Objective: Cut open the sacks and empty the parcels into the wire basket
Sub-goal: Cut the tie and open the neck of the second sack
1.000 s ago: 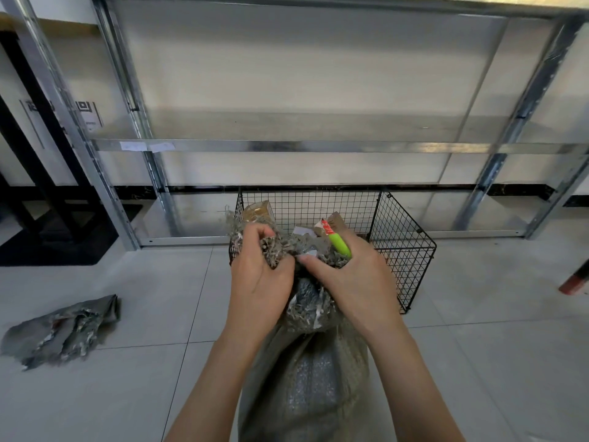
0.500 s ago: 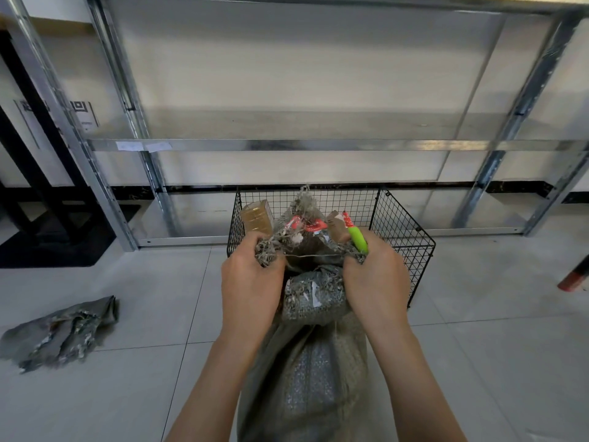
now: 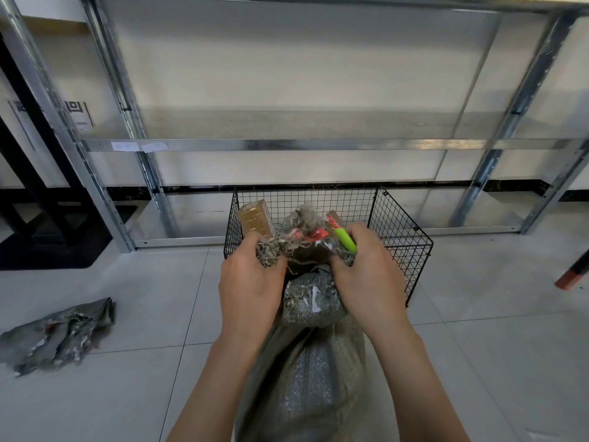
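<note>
Sack (image 3: pixel 302 378) by the wire basket (image 3: pixel 398 250) looks limp and frayed; your left hand (image 3: pixel 251 282) and right hand (image 3: pixel 366 275), green cutter (image 3: pixel 345 240) tucked in, clutch its bunched mouth.

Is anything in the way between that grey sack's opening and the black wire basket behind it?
Nothing visible. The left hand and right hand hold the grey woven sack's frayed mouth open just at the black wire basket's near edge. A tan box stands inside at the left, leaving room.
</note>
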